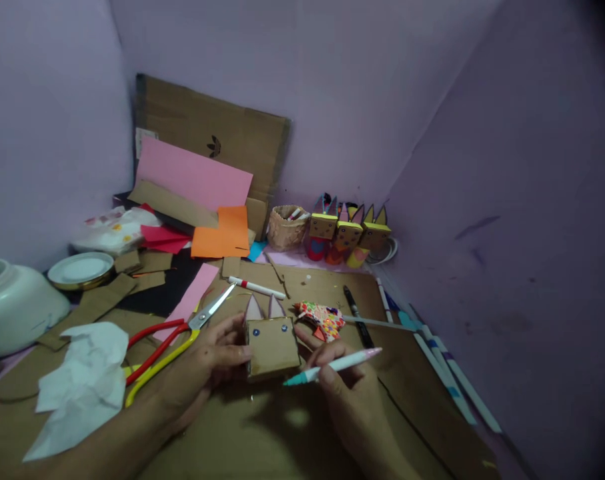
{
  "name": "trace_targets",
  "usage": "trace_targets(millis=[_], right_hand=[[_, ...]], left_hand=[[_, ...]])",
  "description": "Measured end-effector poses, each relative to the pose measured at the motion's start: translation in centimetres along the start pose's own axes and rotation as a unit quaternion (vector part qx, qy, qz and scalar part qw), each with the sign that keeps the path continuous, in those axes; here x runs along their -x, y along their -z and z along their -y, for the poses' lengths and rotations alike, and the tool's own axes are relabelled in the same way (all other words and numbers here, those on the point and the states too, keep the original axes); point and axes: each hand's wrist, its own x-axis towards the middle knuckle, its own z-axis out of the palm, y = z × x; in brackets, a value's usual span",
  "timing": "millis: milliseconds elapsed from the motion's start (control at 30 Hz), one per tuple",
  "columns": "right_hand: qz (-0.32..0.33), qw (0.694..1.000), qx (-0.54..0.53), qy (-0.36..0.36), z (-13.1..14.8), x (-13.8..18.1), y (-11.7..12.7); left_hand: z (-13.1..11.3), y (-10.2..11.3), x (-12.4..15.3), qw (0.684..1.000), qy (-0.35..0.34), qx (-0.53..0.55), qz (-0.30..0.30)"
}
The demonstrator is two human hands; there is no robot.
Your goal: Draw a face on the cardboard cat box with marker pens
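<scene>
My left hand [217, 360] grips the left side of a small cardboard animal head [274, 350], a square box with two pointed ears and two dark eyes drawn on its front. In my right hand [345, 387] is a white felt-tip marker [340, 365], held like a pen. Its teal end points left, just below the head's lower right corner, and its pink end points up to the right. Fingers of my right hand lie close behind the head's right edge; whether they touch it I cannot tell. A glue gun [322, 320] with a colourful pattern lies just behind.
Red-and-yellow scissors [197, 323] and crumpled white tissue [85, 380] lie on the left. Three finished animal figures [349, 235] stand by a woven basket [286, 228] at the back. A black marker [357, 313] and several pens line the right. A white jar [17, 307] stands far left.
</scene>
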Motion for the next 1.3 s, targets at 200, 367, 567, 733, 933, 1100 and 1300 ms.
trace_targets(millis=[200, 367, 567, 733, 933, 1100, 1300], right_hand=[[-0.151, 0.987, 0.049, 0.005, 0.1, -0.3, 0.6], [-0.143, 0.987, 0.070, 0.019, 0.5, -0.3, 0.0], [-0.197, 0.971, 0.129, 0.048, 0.5, 0.2, -0.3], [-0.125, 0.964, 0.221, 0.082, 0.4, 1.1, -0.3], [-0.120, 0.946, 0.280, 0.111, 0.4, 1.9, -0.7], [-0.098, 0.927, 0.320, 0.166, 0.6, 1.6, -1.0], [-0.139, 0.928, 0.309, 0.156, 0.5, 1.7, -1.4]], left_hand=[[0.0, -0.2, 0.0, 0.999, -0.003, -0.035, 0.003], [0.1, -0.3, 0.2, 0.998, -0.008, -0.057, -0.003], [0.9, -0.1, -0.2, 0.993, -0.041, -0.111, -0.006], [1.2, 0.2, -0.4, 0.990, -0.054, -0.129, -0.002], [1.1, 0.6, -0.5, 0.987, -0.070, -0.143, 0.035], [0.9, 0.4, -0.7, 0.986, -0.066, -0.152, 0.028], [1.0, 0.4, -0.6, 0.987, -0.057, -0.150, 0.026]])
